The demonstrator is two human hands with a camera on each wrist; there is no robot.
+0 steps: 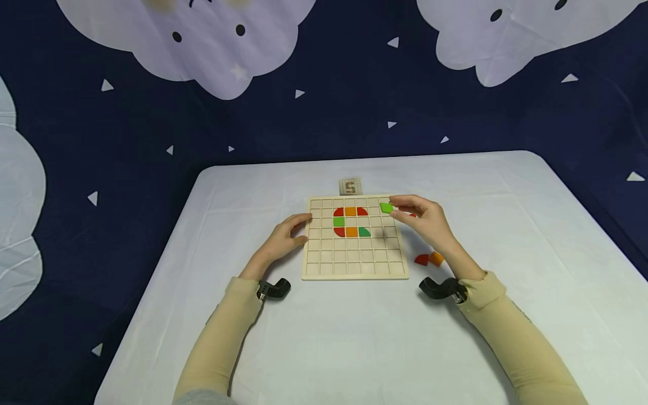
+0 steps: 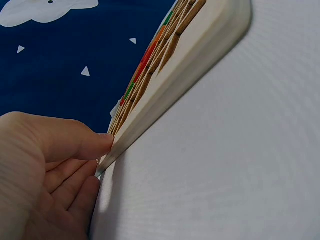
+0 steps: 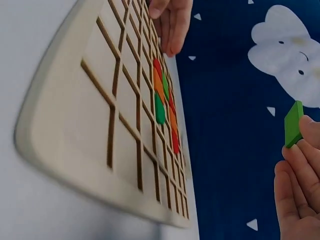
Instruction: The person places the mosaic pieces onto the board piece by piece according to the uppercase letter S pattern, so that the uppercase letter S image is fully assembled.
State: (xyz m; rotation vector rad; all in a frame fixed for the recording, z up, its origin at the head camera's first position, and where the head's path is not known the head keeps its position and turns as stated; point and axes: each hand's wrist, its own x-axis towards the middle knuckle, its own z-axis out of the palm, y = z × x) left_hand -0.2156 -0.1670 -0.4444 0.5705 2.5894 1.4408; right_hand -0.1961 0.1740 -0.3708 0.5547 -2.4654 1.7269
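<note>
Head view: light-green square tile [image 1: 386,207] pinched in my right hand [image 1: 424,220], over the far right of the gridded wooden board [image 1: 352,256].
Nearest, a loose red quarter-circle [image 1: 422,260] and an orange square [image 1: 436,259] lie on the white tabletop [image 1: 354,337], right of the board. My left hand [image 1: 280,239], well apart from the right, has thumb and fingertips spread against the left rim; how firmly it presses, cannot tell. Seven seated pieces [image 1: 351,211] fill cells farther up the board. Another red piece [image 1: 412,215] shows partly behind my right hand. Just beyond the far edge: a pattern card [image 1: 350,187], figure like an S or 5. Judgement: brace the board lightly, square the tile to the ribs, lower it flat, pinch by the edges so fingertips clear the neighbours.
</note>
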